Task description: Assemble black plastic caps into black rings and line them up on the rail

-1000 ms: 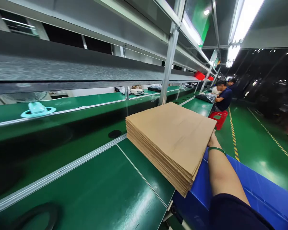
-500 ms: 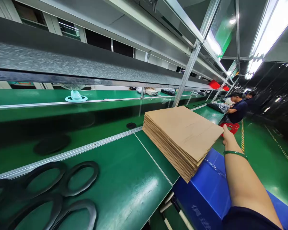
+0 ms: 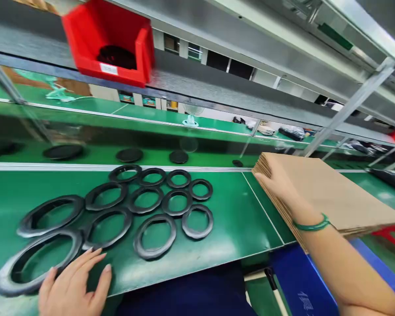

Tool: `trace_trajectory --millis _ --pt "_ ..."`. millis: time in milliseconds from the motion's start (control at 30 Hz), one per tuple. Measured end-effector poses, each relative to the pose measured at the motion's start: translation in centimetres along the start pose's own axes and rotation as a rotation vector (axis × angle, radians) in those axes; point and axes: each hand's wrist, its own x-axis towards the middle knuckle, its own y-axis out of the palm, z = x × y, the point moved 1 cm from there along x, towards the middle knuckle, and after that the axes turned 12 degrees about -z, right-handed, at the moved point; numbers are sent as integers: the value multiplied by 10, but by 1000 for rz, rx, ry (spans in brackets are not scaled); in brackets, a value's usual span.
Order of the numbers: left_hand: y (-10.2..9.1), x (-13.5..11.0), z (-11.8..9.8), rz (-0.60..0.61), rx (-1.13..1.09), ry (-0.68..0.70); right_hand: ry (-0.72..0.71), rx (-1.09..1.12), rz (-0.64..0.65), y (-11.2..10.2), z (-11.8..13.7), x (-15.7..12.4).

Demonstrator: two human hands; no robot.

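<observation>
Several black foam-like rings [image 3: 155, 237] lie flat in loose rows on the green worktop. My left hand [image 3: 77, 281] is at the worktop's front edge beside the nearest large ring [image 3: 39, 259], fingers apart, holding nothing; whether it touches the ring I cannot tell. On the right, a stack of brown cardboard sheets [image 3: 329, 188] overhangs the bench front. My right hand [image 3: 279, 188], with a green bangle at the wrist, rests on the stack's left side, its thumb spread away from slightly blurred fingers.
A red bin [image 3: 110, 39] with black parts inside stands on the grey shelf above. Black round discs [image 3: 130, 154] sit behind the worktop's metal rail. A blue box [image 3: 304, 281] is below the cardboard, and a slanted metal post [image 3: 352, 101] rises behind it.
My view has swung left, bringing more rings and the red bin into sight. My right hand has moved from the stack's right corner to its left side. My left hand has come into view.
</observation>
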Motion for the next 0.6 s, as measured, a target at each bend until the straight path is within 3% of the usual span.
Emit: trace_trajectory --millis 133,233,300,400,600 --pt "1 -4 6 1 94 41 177 55 136 130 -25 -31" --pt "-2 4 2 -26 61 36 284 24 153 189 -53 -48" --pt "-1 16 -8 -8 -21 55 306 17 138 208 -69 -51" --pt "14 45 -37 110 -173 101 331 26 107 223 -92 -40" --pt "79 112 -120 465 -193 266 365 59 53 241 -128 -6"
